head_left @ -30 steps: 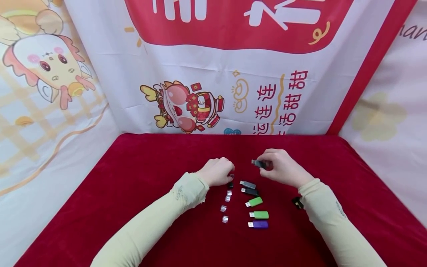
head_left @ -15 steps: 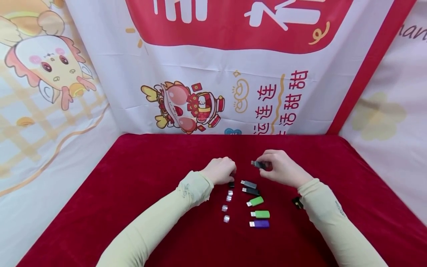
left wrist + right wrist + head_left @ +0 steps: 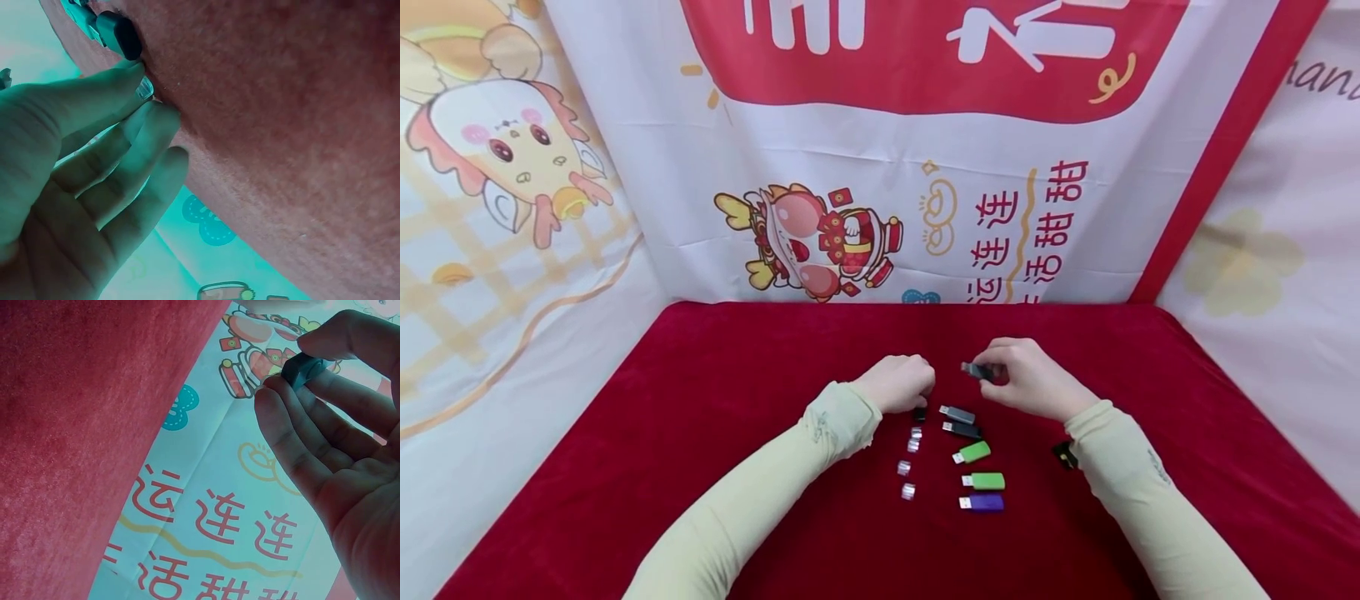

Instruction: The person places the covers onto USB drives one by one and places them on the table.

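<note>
In the head view, my left hand is low over the red cloth, at the far end of a row of caps. The left wrist view shows its thumb and forefinger pinching a small clear cap, mostly hidden by the fingertips. A black cap lies just beside those fingertips. My right hand holds a dark grey USB stick raised above the cloth, its plug end pointing left. In the right wrist view, thumb and fingers grip the dark stick at its body.
Several clear caps lie in a column nearer the body. Right of them, USB sticks lie in a column: grey, black, two green and purple. A black object with yellow marks sits by the right sleeve.
My left hand has shifted slightly right, near the black cap. My right hand keeps the dark grey USB stick almost in place. The things on the cloth lie as before.
</note>
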Demonstrator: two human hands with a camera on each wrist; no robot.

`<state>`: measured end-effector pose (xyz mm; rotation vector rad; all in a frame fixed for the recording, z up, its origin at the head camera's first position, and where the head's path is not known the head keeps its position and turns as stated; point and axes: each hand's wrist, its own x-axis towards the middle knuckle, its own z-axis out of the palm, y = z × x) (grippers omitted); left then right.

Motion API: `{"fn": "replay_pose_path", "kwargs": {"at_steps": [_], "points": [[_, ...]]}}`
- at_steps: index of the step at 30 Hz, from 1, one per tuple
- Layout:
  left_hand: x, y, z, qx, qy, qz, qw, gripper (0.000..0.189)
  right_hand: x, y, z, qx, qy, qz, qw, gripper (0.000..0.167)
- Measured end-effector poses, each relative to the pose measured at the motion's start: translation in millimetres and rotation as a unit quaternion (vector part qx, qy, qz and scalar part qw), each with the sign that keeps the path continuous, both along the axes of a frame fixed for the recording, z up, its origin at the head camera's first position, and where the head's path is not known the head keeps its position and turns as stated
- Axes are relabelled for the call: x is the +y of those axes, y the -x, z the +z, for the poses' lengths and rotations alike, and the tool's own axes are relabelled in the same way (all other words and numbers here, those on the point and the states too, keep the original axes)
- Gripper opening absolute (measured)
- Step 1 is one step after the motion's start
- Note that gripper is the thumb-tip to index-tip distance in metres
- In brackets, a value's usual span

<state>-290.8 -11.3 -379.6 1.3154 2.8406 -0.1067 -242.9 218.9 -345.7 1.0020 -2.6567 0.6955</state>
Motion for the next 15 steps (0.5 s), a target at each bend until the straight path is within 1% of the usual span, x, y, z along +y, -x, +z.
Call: {"fn": "replay_pose_path", "kwargs": {"at_steps": [3, 6, 10, 13, 15], "points": [[1.6, 1.3, -0.4, 0.003, 0.018, -0.016, 0.9997, 0.013, 0, -0.1, 0.2, -0.002, 0.002, 0.0, 1.0, 0.025], [2.1, 4.4, -0.5, -0.012, 0.013, -0.031, 0.9994, 0.019, 0, -0.4, 0.6, -0.002, 0.001, -0.003, 1.0, 0.025], [0.7, 7.5, 1.9, -0.049, -0.024, -0.034, 0.9979, 0.027, 0, -0.4, 0.9, -0.001, -0.004, -0.007, 1.0, 0.026], [-3.3, 7.5, 6.2, -0.067, -0.065, -0.029, 0.9952, 0.026, 1, -0.1, 1.1, 0.0, -0.005, -0.006, 1.0, 0.026], [-7.5, 5.9, 10.7, -0.074, -0.095, -0.03, 0.9923, 0.022, 0, -0.5, 1.8, -0.001, -0.004, -0.005, 1.0, 0.026]]}}
